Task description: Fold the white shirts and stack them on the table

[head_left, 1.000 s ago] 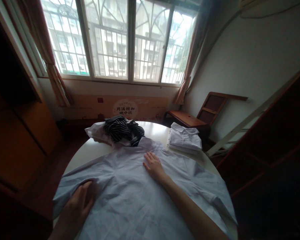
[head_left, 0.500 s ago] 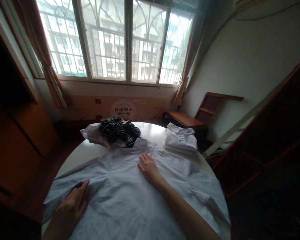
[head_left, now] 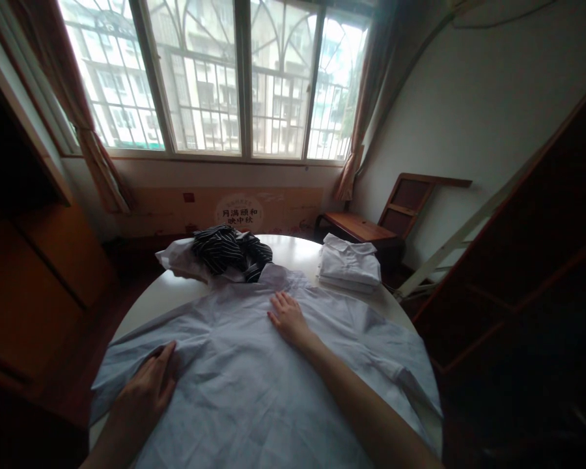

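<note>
A white shirt [head_left: 244, 371] lies spread over the round table [head_left: 151, 291], its collar towards the window and its sleeves reaching out to both sides. My right hand [head_left: 289, 318] rests flat on the shirt below the collar, fingers stretched out. On the left, my left hand [head_left: 151, 381] lies on the cloth by the sleeve, its fingers extended and a fold raised beside them. Neither hand grips anything that I can see. Some of the left fingers are hidden from view.
Folded white shirts [head_left: 349, 264] are stacked at the table's back right. A heap of black striped cloth [head_left: 229, 251] sits at the back left beside white cloth. Beyond stand a wooden chair [head_left: 359, 226] and, at the right, a pale ladder [head_left: 432, 267].
The view has shifted slightly. Both hands remain on the shirt in almost the same places, and the shirt lies as before.
</note>
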`<state>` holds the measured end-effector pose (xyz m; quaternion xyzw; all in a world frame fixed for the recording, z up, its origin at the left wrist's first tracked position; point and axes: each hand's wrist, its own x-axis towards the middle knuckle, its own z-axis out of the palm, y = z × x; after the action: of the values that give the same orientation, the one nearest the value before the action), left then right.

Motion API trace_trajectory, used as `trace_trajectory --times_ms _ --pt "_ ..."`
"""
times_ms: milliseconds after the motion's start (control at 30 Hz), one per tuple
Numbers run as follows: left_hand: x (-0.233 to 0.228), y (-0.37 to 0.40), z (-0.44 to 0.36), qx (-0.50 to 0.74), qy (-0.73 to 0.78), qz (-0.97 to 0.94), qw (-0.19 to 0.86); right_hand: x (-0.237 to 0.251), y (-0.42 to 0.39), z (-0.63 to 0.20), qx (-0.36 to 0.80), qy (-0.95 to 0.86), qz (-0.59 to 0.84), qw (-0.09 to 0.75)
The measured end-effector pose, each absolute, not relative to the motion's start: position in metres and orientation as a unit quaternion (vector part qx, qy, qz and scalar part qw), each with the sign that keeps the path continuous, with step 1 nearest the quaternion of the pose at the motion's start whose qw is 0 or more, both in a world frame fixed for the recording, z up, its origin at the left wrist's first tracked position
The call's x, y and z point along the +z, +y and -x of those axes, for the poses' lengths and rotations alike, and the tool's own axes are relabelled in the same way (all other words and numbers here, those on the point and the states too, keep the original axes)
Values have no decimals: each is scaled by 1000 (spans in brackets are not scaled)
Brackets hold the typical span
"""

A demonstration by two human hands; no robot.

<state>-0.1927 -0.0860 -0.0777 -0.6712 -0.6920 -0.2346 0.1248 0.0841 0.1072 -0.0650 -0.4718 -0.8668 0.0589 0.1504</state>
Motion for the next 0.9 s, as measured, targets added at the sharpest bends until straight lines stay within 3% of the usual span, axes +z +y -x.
trace_trajectory --times_ms 900 --pt "-71 -87 186 -243 -709 657 84 -64 107 -81 37 -867 473 155"
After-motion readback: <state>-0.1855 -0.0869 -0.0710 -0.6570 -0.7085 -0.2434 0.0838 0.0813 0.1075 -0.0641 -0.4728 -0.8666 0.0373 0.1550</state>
